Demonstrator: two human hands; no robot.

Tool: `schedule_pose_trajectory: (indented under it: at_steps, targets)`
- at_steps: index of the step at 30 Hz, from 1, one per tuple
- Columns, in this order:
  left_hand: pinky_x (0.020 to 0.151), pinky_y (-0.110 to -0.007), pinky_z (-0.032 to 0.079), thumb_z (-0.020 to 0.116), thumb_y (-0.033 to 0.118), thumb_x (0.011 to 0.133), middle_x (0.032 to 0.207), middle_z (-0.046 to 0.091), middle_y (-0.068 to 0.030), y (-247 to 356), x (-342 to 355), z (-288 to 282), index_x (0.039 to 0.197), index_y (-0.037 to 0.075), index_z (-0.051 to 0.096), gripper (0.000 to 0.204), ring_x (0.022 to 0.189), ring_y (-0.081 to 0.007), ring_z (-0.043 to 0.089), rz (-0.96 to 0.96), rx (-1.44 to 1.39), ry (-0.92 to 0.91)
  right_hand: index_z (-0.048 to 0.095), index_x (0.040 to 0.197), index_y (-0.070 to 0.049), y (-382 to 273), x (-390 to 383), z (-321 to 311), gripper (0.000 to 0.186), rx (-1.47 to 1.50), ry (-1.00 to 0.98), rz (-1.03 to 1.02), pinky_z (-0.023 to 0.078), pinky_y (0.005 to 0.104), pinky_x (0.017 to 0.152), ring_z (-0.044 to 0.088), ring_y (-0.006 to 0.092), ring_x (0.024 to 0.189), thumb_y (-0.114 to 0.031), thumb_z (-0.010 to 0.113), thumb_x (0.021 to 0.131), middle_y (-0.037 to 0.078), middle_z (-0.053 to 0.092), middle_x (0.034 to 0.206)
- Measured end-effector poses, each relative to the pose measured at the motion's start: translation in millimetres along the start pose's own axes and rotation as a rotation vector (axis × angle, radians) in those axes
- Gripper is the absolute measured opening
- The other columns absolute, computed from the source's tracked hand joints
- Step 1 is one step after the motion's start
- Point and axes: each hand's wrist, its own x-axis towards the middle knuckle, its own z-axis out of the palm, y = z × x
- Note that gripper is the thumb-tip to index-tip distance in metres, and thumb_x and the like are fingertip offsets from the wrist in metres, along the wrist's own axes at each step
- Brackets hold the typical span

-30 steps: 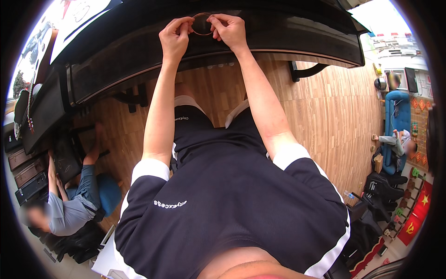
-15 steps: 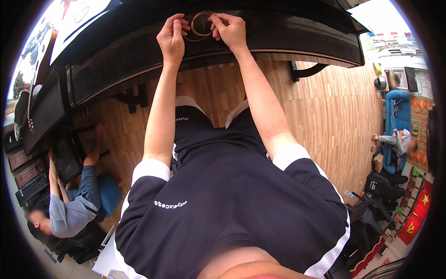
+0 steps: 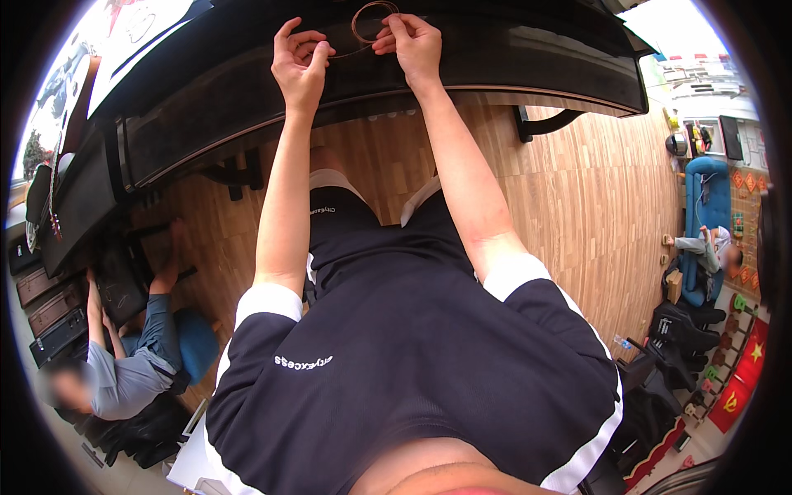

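Note:
A thin copper-coloured wire coil is raised over a glossy black piano-like surface. My right hand is closed on the coil's right side, pinching it between thumb and fingers. A loose strand runs from the coil leftward to my left hand, whose thumb and bent fingers hold it, with the forefinger raised apart from the others. The exact pinch point on the left is too small to make out.
A white sheet and a guitar are at upper left. A seated person in grey-blue is beside black furniture at lower left. Another person sits by a blue sofa at right, near black chairs and wooden flooring.
The coil has moved up and slightly right with my right hand. My left hand has shifted left, its forefinger lifting, and a strand now stretches between the two hands.

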Motion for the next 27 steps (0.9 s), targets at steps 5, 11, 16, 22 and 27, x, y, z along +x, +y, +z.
schedule_pose_trajectory:
  at_steps: [5, 11, 16, 22, 27]
  targets:
    - [0.075, -0.024, 0.058, 0.064, -0.008, 0.085, 0.106, 0.063, -0.0173, -0.8, 0.4, 2.7, 0.139, -0.005, 0.031, 0.063, 0.088, -0.0182, 0.069, 0.002, -0.033, 0.028, 0.062, 0.090, 0.007, -1.5, 0.6, -2.5, 0.020, 0.052, 0.032, 0.011, 0.058, 0.0294, 0.052, 0.069, 0.0219, 0.058, -0.009, 0.054, 0.099, 0.014, 0.065, 0.071]
    - [0.070, -0.022, 0.057, 0.068, -0.003, 0.087, 0.098, 0.069, -0.0153, -11.0, 3.4, 2.4, 0.125, -0.009, 0.052, 0.042, 0.084, -0.0175, 0.071, -0.091, -0.074, 0.000, 0.063, 0.090, 0.007, -1.6, -1.3, -2.9, 0.021, 0.035, -0.003, -0.009, 0.058, 0.0285, 0.051, 0.069, 0.0207, 0.058, -0.010, 0.055, 0.098, 0.013, 0.066, 0.071]
    - [0.056, -0.019, 0.049, 0.068, -0.001, 0.087, 0.084, 0.072, -0.0086, -7.3, 0.2, 4.3, 0.109, -0.006, 0.066, 0.022, 0.065, -0.0102, 0.067, -0.092, 0.025, 0.051, 0.067, 0.090, 0.007, -0.8, -4.7, -4.0, 0.019, -0.076, -0.085, -0.008, 0.055, 0.0256, 0.050, 0.069, 0.0172, 0.058, -0.010, 0.059, 0.096, 0.011, 0.067, 0.070]
    - [0.055, -0.021, 0.049, 0.066, -0.003, 0.086, 0.080, 0.072, -0.0078, -2.1, -3.3, 11.2, 0.096, 0.002, 0.076, 0.014, 0.061, -0.0088, 0.064, -0.024, 0.291, 0.006, 0.070, 0.090, 0.005, -3.4, -7.1, -2.8, 0.017, -0.169, -0.138, -0.043, 0.053, 0.0239, 0.048, 0.068, 0.0152, 0.055, -0.010, 0.062, 0.095, 0.009, 0.067, 0.068]
    - [0.067, -0.023, 0.055, 0.061, -0.006, 0.087, 0.086, 0.072, -0.0088, -8.3, -0.7, 9.2, 0.096, -0.003, 0.073, 0.016, 0.073, -0.0133, 0.070, 0.098, 0.233, -0.033, 0.071, 0.088, 0.005, -3.8, -9.4, 2.7, 0.017, -0.283, -0.139, -0.045, 0.052, 0.0231, 0.046, 0.067, 0.0142, 0.052, -0.009, 0.063, 0.092, 0.008, 0.067, 0.064]
